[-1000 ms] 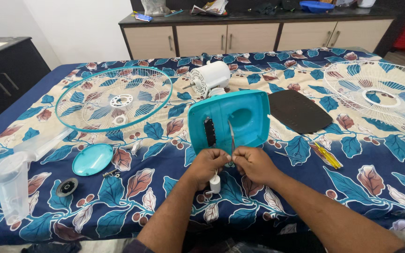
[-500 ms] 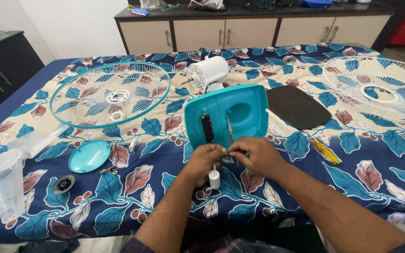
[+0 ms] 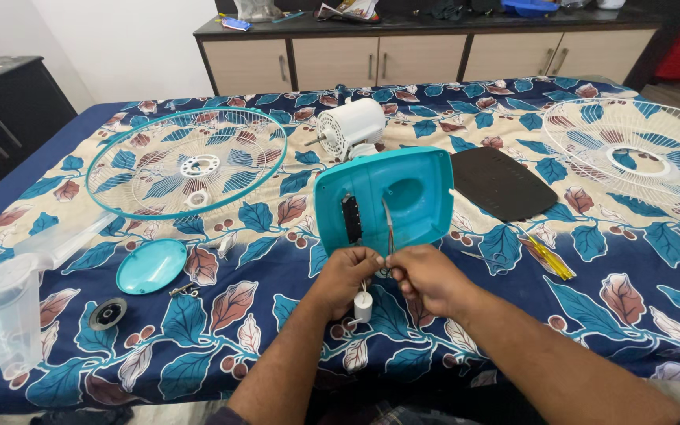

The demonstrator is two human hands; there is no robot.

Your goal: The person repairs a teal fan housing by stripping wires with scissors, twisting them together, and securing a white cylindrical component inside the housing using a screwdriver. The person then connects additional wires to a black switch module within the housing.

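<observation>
A table spread with a blue leaf-patterned cloth [image 3: 615, 315] is seen from above, strewn with the parts of a taken-apart fan. At the far left, a clear fan blade [image 3: 9, 303] is laid at the edge, with a small black ring [image 3: 108, 313] and a teal oval cap [image 3: 151, 266] beside it; behind these, a teal-rimmed wire grille [image 3: 186, 161] is laid flat. At the centre, a white motor [image 3: 349, 127] is set behind a teal base housing [image 3: 383, 201], tipped up with its hollow side shown. Thin wires [image 3: 388, 230] running from the housing are pinched between the fingertips of the left hand [image 3: 348, 275] and the right hand [image 3: 426, 277], held touching; a small white capacitor [image 3: 363, 307] is hung just below. The wiring step appears to be in hand; steady, fine finger control is judged necessary next. To the right, a black plate [image 3: 501, 182], a yellow-handled screwdriver [image 3: 548, 260] and a white grille [image 3: 639, 153] are seen.
</observation>
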